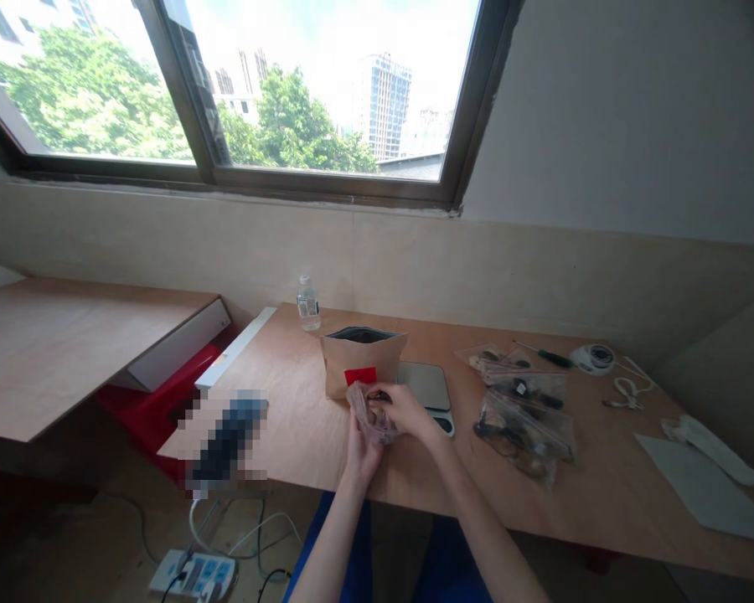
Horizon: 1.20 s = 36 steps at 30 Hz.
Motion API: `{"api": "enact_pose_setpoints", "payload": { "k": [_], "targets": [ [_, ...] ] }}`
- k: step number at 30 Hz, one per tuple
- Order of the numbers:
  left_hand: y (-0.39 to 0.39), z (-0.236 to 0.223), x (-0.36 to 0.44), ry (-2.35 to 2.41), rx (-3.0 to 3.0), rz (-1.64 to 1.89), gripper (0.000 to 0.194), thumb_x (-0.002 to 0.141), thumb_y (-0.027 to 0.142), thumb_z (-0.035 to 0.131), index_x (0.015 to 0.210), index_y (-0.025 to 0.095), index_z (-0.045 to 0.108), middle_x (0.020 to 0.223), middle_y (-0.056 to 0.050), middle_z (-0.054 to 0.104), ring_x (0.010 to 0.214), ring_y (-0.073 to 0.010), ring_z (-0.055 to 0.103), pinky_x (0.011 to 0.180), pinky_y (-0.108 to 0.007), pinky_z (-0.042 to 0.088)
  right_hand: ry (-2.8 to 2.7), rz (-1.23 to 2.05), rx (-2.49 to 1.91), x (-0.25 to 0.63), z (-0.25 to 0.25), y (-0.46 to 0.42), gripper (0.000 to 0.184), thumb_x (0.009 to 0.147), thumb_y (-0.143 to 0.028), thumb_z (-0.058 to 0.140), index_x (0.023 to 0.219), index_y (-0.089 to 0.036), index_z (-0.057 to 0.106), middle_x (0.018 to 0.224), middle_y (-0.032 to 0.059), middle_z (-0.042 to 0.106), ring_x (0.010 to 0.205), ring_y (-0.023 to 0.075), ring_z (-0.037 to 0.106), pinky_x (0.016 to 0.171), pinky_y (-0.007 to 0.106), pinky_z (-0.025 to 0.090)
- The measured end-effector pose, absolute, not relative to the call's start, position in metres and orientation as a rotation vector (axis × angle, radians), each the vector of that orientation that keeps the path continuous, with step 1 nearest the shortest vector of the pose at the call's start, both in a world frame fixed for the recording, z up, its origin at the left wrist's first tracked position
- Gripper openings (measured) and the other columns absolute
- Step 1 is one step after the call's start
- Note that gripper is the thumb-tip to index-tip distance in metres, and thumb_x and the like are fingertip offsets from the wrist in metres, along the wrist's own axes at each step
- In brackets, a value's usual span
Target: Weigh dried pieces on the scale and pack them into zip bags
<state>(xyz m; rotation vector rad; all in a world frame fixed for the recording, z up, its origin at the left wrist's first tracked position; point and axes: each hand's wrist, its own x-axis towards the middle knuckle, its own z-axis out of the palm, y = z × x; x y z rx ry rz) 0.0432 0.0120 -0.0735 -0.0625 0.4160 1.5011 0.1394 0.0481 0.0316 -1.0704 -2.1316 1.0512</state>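
My left hand [359, 452] holds a small clear plastic bag [372, 419] with brownish contents from below, fingers wrapped round it. My right hand [403, 408] pinches the top of the same bag, fingers closed on it. Both hands hover over the front part of a wooden table [603, 494]. Just behind them stands a brown paper pouch [361, 362] with a red label, its top open. A flat grey scale [426, 386] lies to the right of the pouch.
Several clear bags [523, 414] of dark parts lie to the right. Farther right are a green-handled screwdriver [548, 356], a round tape reel [593, 358], white scissors [627, 391] and white sheets [704, 490]. A water bottle [307, 303] stands at the back. A power strip [194, 576] lies on the floor.
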Motion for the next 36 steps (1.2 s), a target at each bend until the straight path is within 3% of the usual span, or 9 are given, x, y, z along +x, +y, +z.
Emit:
{"api": "enact_pose_setpoints", "payload": {
  "k": [5,11,14,18,25,32,36],
  "targets": [
    [0.010,-0.076,0.043,0.384,-0.076,1.504,0.032,0.092,0.034,0.040,0.121,0.030,0.054,0.121,-0.006,0.060,0.110,-0.0195,0.057,0.095,-0.041,0.044,-1.937,1.032,-0.858,0.143,0.081,0.059,0.016,0.080,-0.025,0.057,0.092,-0.018,0.066,0.092,0.0036,0.069,0.084,0.0164,0.063,0.075,0.027,0.048],
    [0.009,-0.074,0.043,0.398,-0.111,1.478,0.032,0.091,0.034,0.042,0.122,0.031,0.054,0.125,-0.007,0.055,0.111,-0.0203,0.056,0.093,-0.040,0.046,-1.836,0.803,-0.717,0.121,0.134,0.098,0.017,0.082,-0.027,0.056,0.096,-0.019,0.064,0.090,0.0031,0.068,0.080,0.0140,0.062,0.073,0.025,0.047],
    [0.008,-0.069,0.043,0.400,-0.109,1.477,0.033,0.092,0.033,0.042,0.122,0.032,0.053,0.125,-0.007,0.055,0.111,-0.0200,0.056,0.093,-0.040,0.046,-2.026,0.612,-0.749,0.109,0.136,0.110,0.017,0.082,-0.013,0.052,0.092,-0.017,0.065,0.091,0.0039,0.067,0.085,0.0148,0.060,0.077,0.026,0.045],
    [0.008,-0.067,0.043,0.424,-0.119,1.470,0.033,0.091,0.034,0.042,0.123,0.032,0.053,0.126,-0.007,0.055,0.112,-0.0200,0.055,0.093,-0.038,0.046,-2.163,0.489,-0.766,0.107,0.129,0.108,0.033,0.076,0.003,0.043,0.092,-0.016,0.065,0.096,0.0059,0.065,0.093,0.0156,0.057,0.084,0.028,0.043],
    [0.010,-0.077,0.043,0.372,-0.093,1.466,0.035,0.091,0.034,0.043,0.125,0.030,0.051,0.131,-0.007,0.051,0.114,-0.0205,0.053,0.096,-0.040,0.043,-2.180,0.600,-0.724,0.115,0.129,0.103,0.027,0.079,-0.004,0.050,0.100,-0.017,0.062,0.100,0.0047,0.063,0.096,0.0157,0.056,0.084,0.029,0.044],
    [0.009,-0.074,0.043,0.403,-0.076,1.475,0.037,0.092,0.035,0.041,0.128,0.034,0.046,0.131,-0.005,0.051,0.114,-0.0195,0.053,0.093,-0.038,0.046,-2.181,0.469,-0.744,0.117,0.134,0.095,0.026,0.083,-0.003,0.043,0.093,-0.017,0.063,0.095,0.0050,0.063,0.092,0.0156,0.057,0.086,0.030,0.043],
    [0.009,-0.071,0.044,0.405,0.007,1.454,0.036,0.091,0.036,0.041,0.125,0.029,0.051,0.131,-0.004,0.052,0.119,-0.0202,0.049,0.096,-0.037,0.043,-2.098,0.473,-0.690,0.110,0.131,0.060,0.029,0.084,-0.004,0.040,0.097,-0.019,0.061,0.099,0.0048,0.059,0.098,0.0152,0.054,0.089,0.029,0.041]
  ]
}}
